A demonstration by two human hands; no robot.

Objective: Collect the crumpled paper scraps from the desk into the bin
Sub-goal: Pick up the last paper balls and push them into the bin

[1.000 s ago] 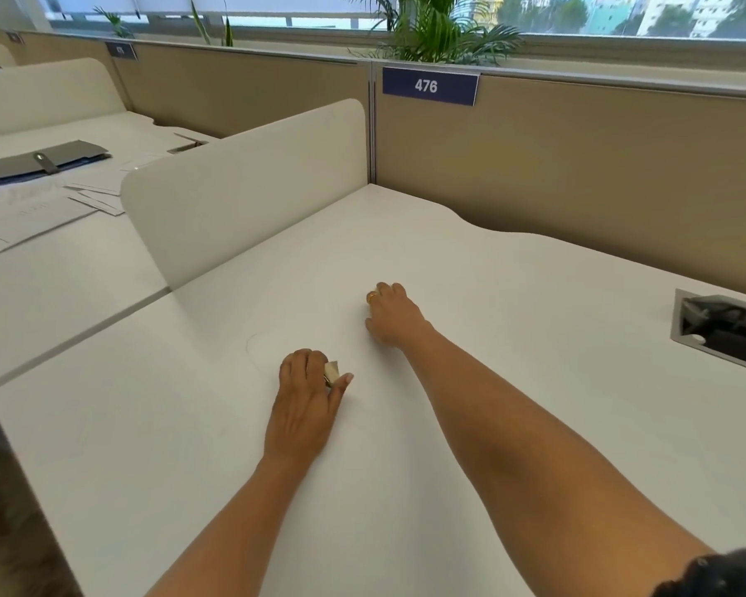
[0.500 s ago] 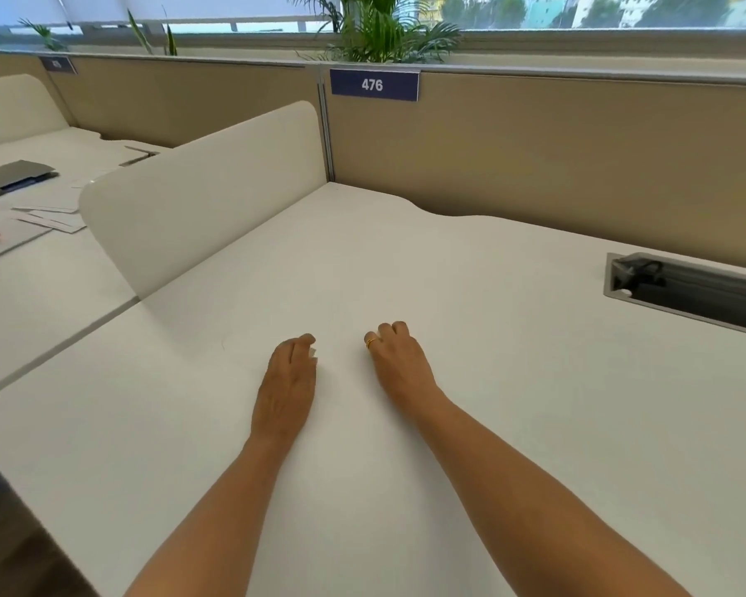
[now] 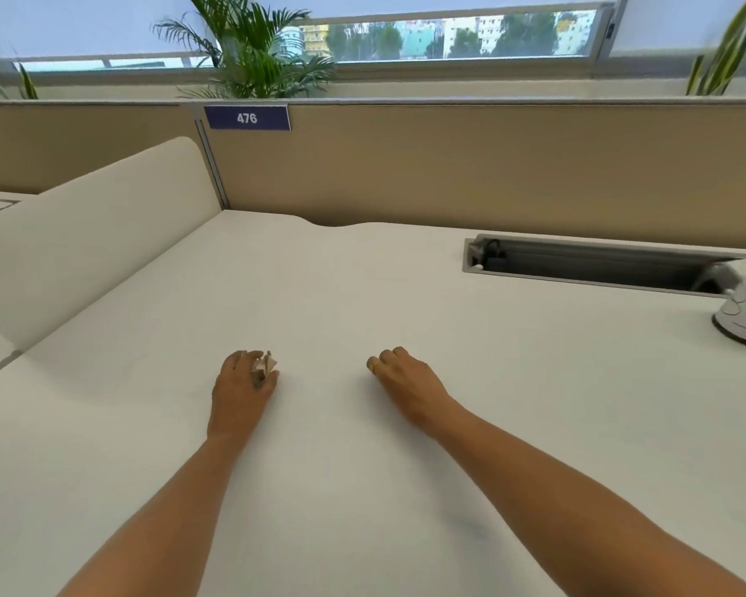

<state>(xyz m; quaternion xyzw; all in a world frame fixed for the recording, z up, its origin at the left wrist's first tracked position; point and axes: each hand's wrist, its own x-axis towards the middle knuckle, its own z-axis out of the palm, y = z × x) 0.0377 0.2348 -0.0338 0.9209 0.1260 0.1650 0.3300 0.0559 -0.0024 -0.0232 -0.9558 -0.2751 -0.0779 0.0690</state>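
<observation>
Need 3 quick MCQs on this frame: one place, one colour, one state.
1. The cable slot in the desk lies: A) left of both hands B) far right, by the partition C) at the near edge.
2. The 476 sign is: A) dark blue B) red C) green.
3. The left hand: A) lies flat, empty B) grips a pen C) holds a crumpled paper scrap.
Key: B, it sits right of the right hand, near the partition; A, blue plate, white digits; C, scrap shows between its fingers.
</observation>
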